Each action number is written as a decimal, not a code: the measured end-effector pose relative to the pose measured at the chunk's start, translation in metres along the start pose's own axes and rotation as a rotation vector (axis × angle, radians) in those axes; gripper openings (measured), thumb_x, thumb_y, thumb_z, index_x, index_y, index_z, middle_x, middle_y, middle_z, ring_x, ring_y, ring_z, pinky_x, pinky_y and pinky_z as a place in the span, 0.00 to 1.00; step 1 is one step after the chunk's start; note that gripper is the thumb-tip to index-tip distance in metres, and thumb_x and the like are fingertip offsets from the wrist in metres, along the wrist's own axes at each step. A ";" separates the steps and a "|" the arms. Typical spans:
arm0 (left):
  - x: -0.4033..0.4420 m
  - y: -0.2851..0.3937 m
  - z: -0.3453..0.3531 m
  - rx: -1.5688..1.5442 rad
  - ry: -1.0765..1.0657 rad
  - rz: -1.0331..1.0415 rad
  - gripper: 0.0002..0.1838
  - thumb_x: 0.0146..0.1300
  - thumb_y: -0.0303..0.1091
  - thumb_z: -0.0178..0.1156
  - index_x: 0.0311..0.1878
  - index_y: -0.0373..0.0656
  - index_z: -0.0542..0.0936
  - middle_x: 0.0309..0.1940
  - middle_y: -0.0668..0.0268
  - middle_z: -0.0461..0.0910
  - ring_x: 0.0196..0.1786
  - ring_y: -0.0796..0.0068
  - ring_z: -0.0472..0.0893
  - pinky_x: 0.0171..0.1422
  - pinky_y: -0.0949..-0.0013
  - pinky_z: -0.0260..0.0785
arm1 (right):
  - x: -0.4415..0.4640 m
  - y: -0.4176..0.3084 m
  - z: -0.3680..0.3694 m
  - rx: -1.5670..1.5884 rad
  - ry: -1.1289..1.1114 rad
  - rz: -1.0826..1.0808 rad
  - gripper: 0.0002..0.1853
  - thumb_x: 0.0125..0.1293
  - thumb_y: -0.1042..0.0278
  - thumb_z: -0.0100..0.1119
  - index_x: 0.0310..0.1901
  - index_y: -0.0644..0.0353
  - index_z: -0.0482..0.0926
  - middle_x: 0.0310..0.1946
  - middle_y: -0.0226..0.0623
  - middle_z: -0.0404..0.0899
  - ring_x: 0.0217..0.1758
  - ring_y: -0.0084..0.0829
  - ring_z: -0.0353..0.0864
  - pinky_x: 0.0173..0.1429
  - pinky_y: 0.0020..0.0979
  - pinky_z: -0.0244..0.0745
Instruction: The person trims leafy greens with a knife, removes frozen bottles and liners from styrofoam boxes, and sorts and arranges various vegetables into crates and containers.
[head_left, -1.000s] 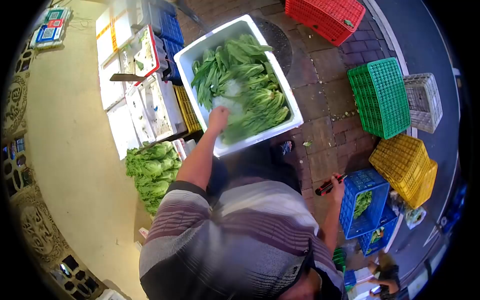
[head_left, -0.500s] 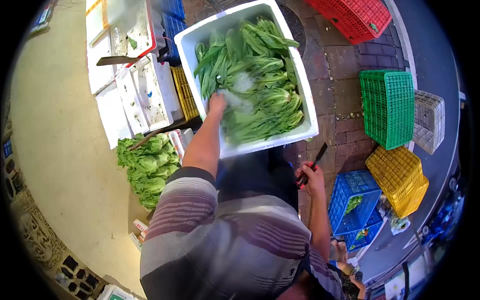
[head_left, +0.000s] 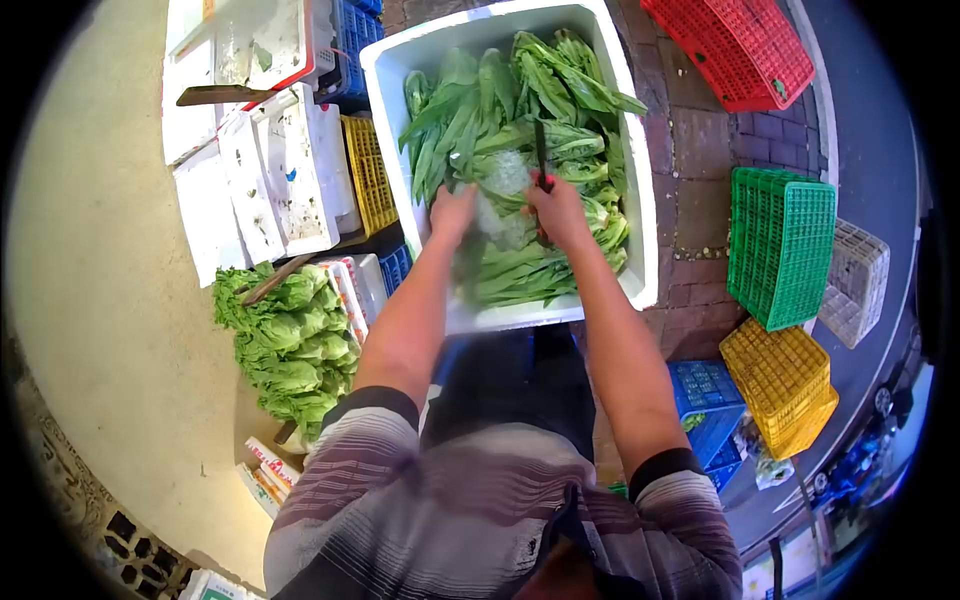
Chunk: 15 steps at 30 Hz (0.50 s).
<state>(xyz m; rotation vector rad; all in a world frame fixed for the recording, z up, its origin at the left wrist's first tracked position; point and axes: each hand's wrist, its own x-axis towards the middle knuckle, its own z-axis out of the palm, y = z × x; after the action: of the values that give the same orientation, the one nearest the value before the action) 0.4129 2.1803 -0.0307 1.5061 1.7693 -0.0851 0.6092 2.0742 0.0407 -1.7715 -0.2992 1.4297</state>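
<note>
A white foam box (head_left: 641,230) in front of me holds long green leafy vegetables (head_left: 560,85), laid in bunches. Among the leaves is a whitish, see-through lump (head_left: 508,178) that looks like ice or crumpled clear plastic. My left hand (head_left: 453,212) is closed at the left side of this lump, over the leaves; what its fingers grip is hidden. On the other side, my right hand (head_left: 562,214) is wrapped round a knife (head_left: 541,145) with red on its handle. The dark blade points away from me, above the leaves.
Open foam boxes (head_left: 325,185) stand to the left, near a heap of lettuce (head_left: 290,345). To the right are plastic crates: red (head_left: 735,50), green (head_left: 780,248), white (head_left: 855,280), yellow (head_left: 778,380) and blue (head_left: 705,395).
My right hand has come from outside the box, near my right side, to above the leaves with the knife. My left hand stays near the whitish lump. The view has shifted slightly.
</note>
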 end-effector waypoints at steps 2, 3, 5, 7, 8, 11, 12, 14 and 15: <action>-0.009 0.010 -0.003 0.026 0.013 -0.010 0.46 0.61 0.63 0.60 0.69 0.32 0.68 0.61 0.36 0.75 0.65 0.39 0.75 0.70 0.52 0.65 | 0.027 0.008 0.014 -0.171 0.053 -0.128 0.15 0.63 0.66 0.60 0.47 0.67 0.80 0.37 0.46 0.83 0.36 0.39 0.85 0.40 0.40 0.77; -0.016 0.016 -0.006 0.033 -0.004 -0.011 0.45 0.61 0.63 0.60 0.68 0.31 0.69 0.60 0.36 0.76 0.64 0.40 0.75 0.70 0.52 0.66 | 0.033 0.013 0.018 -0.308 0.147 -0.224 0.15 0.61 0.66 0.60 0.46 0.68 0.80 0.36 0.49 0.82 0.37 0.44 0.85 0.43 0.42 0.77; -0.021 0.019 -0.008 0.046 -0.036 -0.015 0.45 0.61 0.64 0.61 0.65 0.30 0.71 0.59 0.37 0.77 0.63 0.41 0.77 0.68 0.51 0.67 | 0.034 0.005 0.026 -0.582 0.329 -0.419 0.16 0.58 0.64 0.60 0.43 0.68 0.80 0.35 0.56 0.82 0.40 0.54 0.84 0.47 0.47 0.76; -0.021 0.010 -0.007 0.006 -0.053 -0.026 0.41 0.60 0.63 0.63 0.59 0.30 0.77 0.50 0.44 0.81 0.54 0.48 0.80 0.60 0.55 0.70 | 0.036 0.001 0.028 -0.615 0.220 -0.232 0.17 0.61 0.62 0.55 0.44 0.68 0.79 0.47 0.59 0.79 0.52 0.59 0.78 0.56 0.53 0.73; -0.016 0.000 0.002 0.006 -0.032 -0.015 0.37 0.60 0.61 0.65 0.55 0.31 0.78 0.45 0.48 0.83 0.46 0.55 0.82 0.53 0.58 0.73 | 0.040 0.000 0.028 -0.626 0.221 -0.206 0.17 0.61 0.62 0.55 0.45 0.67 0.79 0.46 0.59 0.79 0.51 0.59 0.78 0.56 0.53 0.74; -0.007 -0.018 0.009 -0.100 -0.116 0.029 0.36 0.57 0.59 0.69 0.53 0.32 0.81 0.43 0.48 0.84 0.46 0.55 0.84 0.53 0.58 0.74 | 0.040 -0.013 0.030 -0.682 0.180 -0.125 0.16 0.62 0.62 0.56 0.47 0.63 0.81 0.47 0.58 0.80 0.51 0.57 0.80 0.55 0.52 0.75; -0.006 -0.021 0.010 -0.153 -0.169 0.046 0.37 0.56 0.60 0.70 0.53 0.32 0.81 0.45 0.45 0.84 0.49 0.52 0.84 0.56 0.57 0.73 | 0.039 -0.018 0.032 -0.704 0.160 -0.096 0.16 0.62 0.62 0.56 0.48 0.61 0.81 0.47 0.57 0.80 0.51 0.56 0.80 0.55 0.51 0.75; -0.017 -0.010 0.000 -0.285 -0.245 0.048 0.31 0.56 0.54 0.72 0.48 0.32 0.82 0.38 0.52 0.84 0.41 0.62 0.82 0.48 0.61 0.73 | 0.033 -0.017 0.036 -0.763 0.200 -0.258 0.14 0.63 0.62 0.57 0.48 0.57 0.83 0.47 0.54 0.81 0.50 0.53 0.82 0.54 0.50 0.76; -0.025 -0.002 -0.007 -0.349 -0.282 0.048 0.28 0.56 0.51 0.73 0.46 0.32 0.83 0.35 0.55 0.85 0.36 0.67 0.81 0.44 0.64 0.73 | 0.028 -0.015 0.040 -0.791 0.218 -0.337 0.13 0.64 0.62 0.58 0.48 0.54 0.84 0.47 0.52 0.82 0.50 0.52 0.83 0.54 0.49 0.76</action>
<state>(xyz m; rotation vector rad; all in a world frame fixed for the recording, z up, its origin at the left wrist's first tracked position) 0.4071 2.1634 -0.0125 1.2173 1.4367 0.0334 0.5875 2.1194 0.0310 -2.3206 -1.1033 0.9082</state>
